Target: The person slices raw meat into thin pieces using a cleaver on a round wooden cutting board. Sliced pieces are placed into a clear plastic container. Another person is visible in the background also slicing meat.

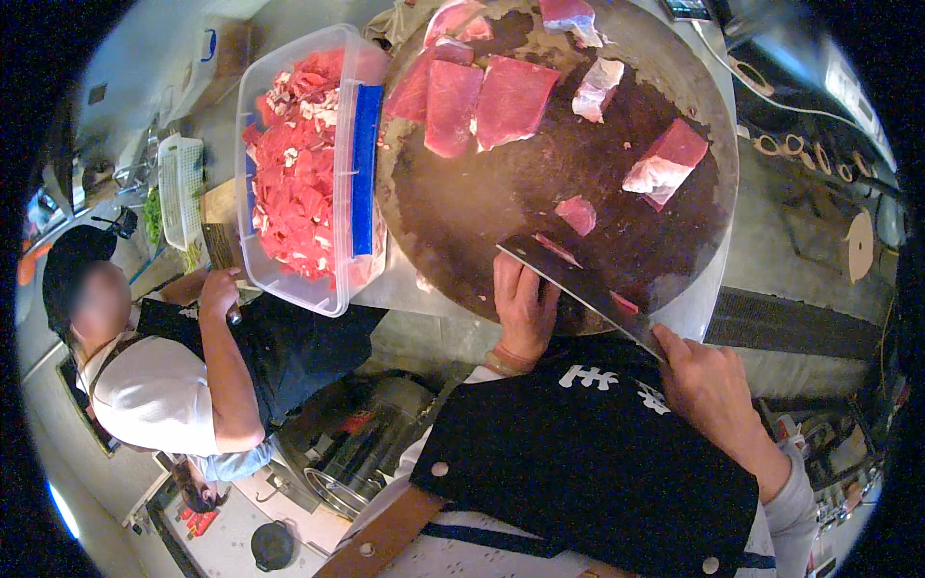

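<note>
My right hand [704,383] grips the handle end of a broad-bladed kitchen knife [589,292], whose blade slants across the near edge of a round chopping board [462,217]. Beside the blade's far end, my left hand [524,307] has its fingers bent down at the board. The blade partly covers those fingers, so whether they hold anything is hidden. Thin red strips of meat [556,249] lie along the blade. A small meat slice [577,214] rests just beyond it. Farther back are a fat-edged meat chunk [666,165] and several larger red meat pieces [517,97].
Left of the board stands a clear plastic tub [343,289] of sliced meat with a blue clip. A co-worker [159,383] at the left holds a cleaver [219,246] near a white basket [181,188]. A white cable [780,101] runs along the right side.
</note>
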Demonstrator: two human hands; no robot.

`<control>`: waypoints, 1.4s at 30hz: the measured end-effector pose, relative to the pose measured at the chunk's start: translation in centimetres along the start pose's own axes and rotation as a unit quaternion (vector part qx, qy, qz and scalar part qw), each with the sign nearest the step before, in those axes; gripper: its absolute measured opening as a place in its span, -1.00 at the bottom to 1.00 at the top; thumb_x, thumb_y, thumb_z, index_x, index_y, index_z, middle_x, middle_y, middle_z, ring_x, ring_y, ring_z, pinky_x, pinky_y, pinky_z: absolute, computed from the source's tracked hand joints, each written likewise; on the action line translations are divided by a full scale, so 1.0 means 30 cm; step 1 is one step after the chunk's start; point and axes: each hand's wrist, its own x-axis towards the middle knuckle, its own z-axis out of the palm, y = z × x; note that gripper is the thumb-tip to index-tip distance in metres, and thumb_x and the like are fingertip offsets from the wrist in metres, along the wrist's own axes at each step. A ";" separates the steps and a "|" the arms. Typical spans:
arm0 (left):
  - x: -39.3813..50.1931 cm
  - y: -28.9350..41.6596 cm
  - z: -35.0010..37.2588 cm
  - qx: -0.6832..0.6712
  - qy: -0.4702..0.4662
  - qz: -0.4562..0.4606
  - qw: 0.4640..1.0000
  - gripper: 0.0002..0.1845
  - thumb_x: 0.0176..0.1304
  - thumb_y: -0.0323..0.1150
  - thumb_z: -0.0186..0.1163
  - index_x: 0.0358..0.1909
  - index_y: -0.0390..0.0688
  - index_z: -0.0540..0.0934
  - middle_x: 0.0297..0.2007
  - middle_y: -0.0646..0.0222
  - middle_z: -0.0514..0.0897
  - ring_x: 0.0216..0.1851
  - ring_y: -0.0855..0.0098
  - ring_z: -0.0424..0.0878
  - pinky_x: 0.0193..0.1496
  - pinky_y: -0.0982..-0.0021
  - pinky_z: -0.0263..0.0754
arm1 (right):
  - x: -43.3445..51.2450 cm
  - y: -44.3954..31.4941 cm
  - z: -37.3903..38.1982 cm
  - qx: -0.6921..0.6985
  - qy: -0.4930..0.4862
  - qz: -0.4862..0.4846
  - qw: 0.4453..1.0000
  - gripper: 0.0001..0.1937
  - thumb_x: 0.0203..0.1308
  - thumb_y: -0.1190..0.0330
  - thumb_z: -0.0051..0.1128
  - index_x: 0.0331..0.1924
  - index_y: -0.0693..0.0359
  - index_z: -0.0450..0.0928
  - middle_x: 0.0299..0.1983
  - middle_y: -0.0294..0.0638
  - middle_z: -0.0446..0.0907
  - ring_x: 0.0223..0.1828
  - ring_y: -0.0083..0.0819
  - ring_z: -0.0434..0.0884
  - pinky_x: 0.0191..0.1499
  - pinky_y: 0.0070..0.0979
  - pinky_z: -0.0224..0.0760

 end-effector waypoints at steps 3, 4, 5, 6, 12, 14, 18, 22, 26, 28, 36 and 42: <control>0.001 -0.004 0.001 -0.004 0.000 -0.003 1.000 -0.60 -0.08 -0.61 0.34 -0.10 -0.28 0.60 -0.08 0.12 0.57 -0.04 0.04 0.51 0.04 0.18 0.43 | 0.022 -0.013 -0.010 0.007 -0.015 0.002 1.000 -0.63 0.10 0.47 0.13 0.05 0.26 0.49 -0.40 0.00 0.67 -0.48 -0.04 0.66 -0.42 -0.10 0.50; 0.002 -0.005 0.000 -0.002 0.001 -0.006 1.000 -0.60 -0.08 -0.62 0.35 -0.11 -0.28 0.60 -0.09 0.12 0.57 -0.04 0.04 0.51 0.04 0.18 0.43 | 0.032 -0.017 -0.017 0.013 -0.016 -0.007 1.000 -0.65 0.09 0.48 0.09 0.02 0.29 0.48 -0.43 0.02 0.66 -0.48 -0.02 0.66 -0.43 -0.11 0.52; 0.001 -0.006 0.001 -0.004 0.001 -0.004 1.000 -0.61 -0.09 -0.62 0.35 -0.11 -0.28 0.60 -0.09 0.12 0.57 -0.05 0.04 0.52 0.04 0.17 0.43 | 0.042 -0.021 -0.023 0.018 -0.017 -0.017 1.000 -0.67 0.09 0.50 0.05 -0.01 0.32 0.48 -0.46 0.04 0.66 -0.49 -0.01 0.67 -0.44 -0.12 0.55; 0.001 -0.006 0.001 -0.002 0.003 -0.005 1.000 -0.61 -0.09 -0.62 0.35 -0.12 -0.29 0.60 -0.10 0.11 0.57 -0.06 0.04 0.52 0.04 0.17 0.43 | 0.055 -0.026 -0.029 0.019 -0.013 -0.027 0.999 -0.69 0.08 0.51 0.00 -0.04 0.35 0.47 -0.49 0.05 0.65 -0.49 0.00 0.68 -0.44 -0.13 0.57; -0.002 0.000 -0.007 -0.001 -0.008 -0.026 1.000 -0.62 -0.10 -0.62 0.35 -0.15 -0.28 0.61 -0.12 0.12 0.58 -0.06 0.02 0.53 0.04 0.16 0.43 | 0.157 -0.076 0.001 0.051 0.002 -0.037 0.998 -0.70 0.08 0.52 -0.01 -0.05 0.39 0.44 -0.48 0.09 0.65 -0.47 0.06 0.68 -0.40 -0.05 0.56; 0.004 0.004 -0.011 -0.003 -0.011 -0.020 1.000 -0.63 -0.10 -0.61 0.36 -0.15 -0.27 0.61 -0.12 0.14 0.59 -0.05 0.02 0.53 0.05 0.16 0.43 | 0.149 -0.074 0.010 0.047 -0.004 -0.031 0.998 -0.70 0.08 0.51 0.00 -0.06 0.39 0.44 -0.46 0.10 0.65 -0.47 0.07 0.68 -0.40 -0.05 0.56; 0.019 0.009 -0.019 -0.006 -0.019 0.005 1.000 -0.64 -0.07 -0.59 0.35 -0.14 -0.25 0.62 -0.11 0.18 0.60 -0.02 0.05 0.53 0.08 0.17 0.42 | 0.073 -0.042 -0.002 0.018 -0.042 0.001 0.999 -0.70 0.09 0.49 0.01 -0.06 0.41 0.42 -0.43 0.10 0.65 -0.45 0.08 0.68 -0.39 -0.06 0.56; 0.016 0.007 -0.014 -0.011 -0.011 0.003 1.000 -0.64 -0.05 -0.59 0.34 -0.13 -0.24 0.63 -0.09 0.21 0.61 0.02 0.07 0.52 0.11 0.17 0.41 | 0.056 -0.034 -0.010 0.028 -0.040 -0.004 0.999 -0.71 0.10 0.48 0.02 -0.07 0.40 0.43 -0.45 0.09 0.65 -0.45 0.06 0.68 -0.39 -0.07 0.57; 0.005 -0.006 -0.015 -0.009 -0.027 -0.007 1.000 -0.63 -0.06 -0.59 0.34 -0.13 -0.23 0.62 -0.08 0.20 0.61 0.04 0.06 0.51 0.11 0.17 0.40 | 0.160 -0.073 0.031 0.032 -0.006 -0.026 0.999 -0.68 0.11 0.47 0.05 -0.02 0.36 0.48 -0.45 0.09 0.65 -0.47 0.04 0.67 -0.38 -0.08 0.55; 0.000 -0.007 -0.017 -0.019 -0.030 -0.010 0.999 -0.63 -0.07 -0.59 0.34 -0.12 -0.24 0.62 -0.07 0.20 0.61 0.04 0.05 0.51 0.11 0.16 0.40 | 0.177 -0.077 0.037 0.035 0.004 -0.029 0.999 -0.67 0.11 0.47 0.06 -0.01 0.39 0.50 -0.48 0.11 0.63 -0.52 0.03 0.65 -0.43 -0.09 0.53; 0.014 0.008 -0.025 -0.024 -0.037 -0.031 0.999 -0.62 -0.08 -0.60 0.36 -0.12 -0.27 0.62 -0.05 0.18 0.61 0.09 0.05 0.51 0.15 0.15 0.41 | 0.085 -0.038 -0.018 0.027 -0.050 -0.004 0.998 -0.77 0.18 0.45 -0.05 -0.12 0.39 0.45 -0.53 0.10 0.64 -0.49 0.08 0.68 -0.44 -0.01 0.56; 0.028 0.030 -0.032 -0.024 -0.050 -0.038 0.998 -0.69 -0.04 -0.61 0.32 -0.17 -0.21 0.63 -0.09 0.23 0.61 0.04 0.10 0.51 0.14 0.17 0.39 | 0.262 -0.105 0.035 0.087 0.062 -0.065 0.992 -0.76 0.10 0.49 -0.01 -0.13 0.36 0.48 -0.56 0.17 0.60 -0.49 0.13 0.65 -0.37 0.00 0.54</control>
